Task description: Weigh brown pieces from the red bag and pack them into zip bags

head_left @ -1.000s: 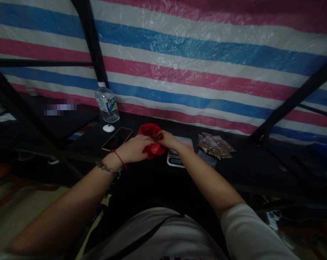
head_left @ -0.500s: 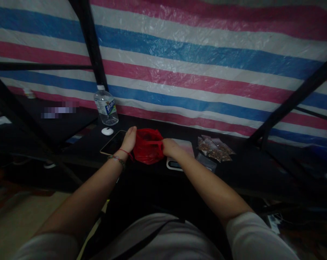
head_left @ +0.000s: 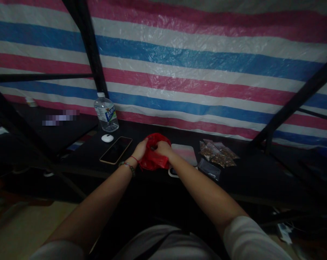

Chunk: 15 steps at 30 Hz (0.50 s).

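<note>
Both hands meet on a red bag (head_left: 154, 159) at the near middle of the dark bench (head_left: 247, 173). The left hand (head_left: 140, 150) and right hand (head_left: 160, 148) each clench its top. A phone (head_left: 116, 150) lies just left, a scale (head_left: 185, 155) just right.

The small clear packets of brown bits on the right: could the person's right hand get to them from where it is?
Probably yes. The right hand grips the red plastic bag; only the flat white scale lies between it and the small clear packets of brown bits, low enough to pass over.
</note>
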Tool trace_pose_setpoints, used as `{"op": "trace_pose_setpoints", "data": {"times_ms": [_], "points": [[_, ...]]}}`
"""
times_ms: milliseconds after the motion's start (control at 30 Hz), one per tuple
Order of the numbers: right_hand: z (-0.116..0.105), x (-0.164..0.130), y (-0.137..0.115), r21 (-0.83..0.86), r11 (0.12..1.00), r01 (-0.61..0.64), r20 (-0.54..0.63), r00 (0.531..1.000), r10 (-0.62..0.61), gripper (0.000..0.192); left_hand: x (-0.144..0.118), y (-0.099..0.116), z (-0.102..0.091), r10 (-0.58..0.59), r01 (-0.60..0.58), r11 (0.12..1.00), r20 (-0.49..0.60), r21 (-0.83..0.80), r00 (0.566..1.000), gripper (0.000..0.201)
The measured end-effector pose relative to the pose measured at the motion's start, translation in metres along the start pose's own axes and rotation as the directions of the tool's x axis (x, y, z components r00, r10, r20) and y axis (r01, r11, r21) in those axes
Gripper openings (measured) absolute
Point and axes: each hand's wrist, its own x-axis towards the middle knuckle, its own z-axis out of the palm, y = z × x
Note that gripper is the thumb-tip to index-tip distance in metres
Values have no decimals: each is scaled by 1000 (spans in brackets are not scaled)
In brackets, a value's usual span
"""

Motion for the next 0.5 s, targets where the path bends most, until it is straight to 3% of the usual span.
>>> {"op": "trace_pose_setpoints", "data": {"times_ms": [100,233,500], "points": [[8,4,3,79,996,38,-48,998,-34,26,-1,-5,0,-43,42,998,-20,-45,999,25],[17,9,7,235,966,112,-145,986,-79,19,-5,-6,-2,-12,4,995,-82,-97,997,28],[23,16,7,525,848,76,-187,982,28,25,-4,0,-13,116,-127,990,-154,-65,981,31]]}}
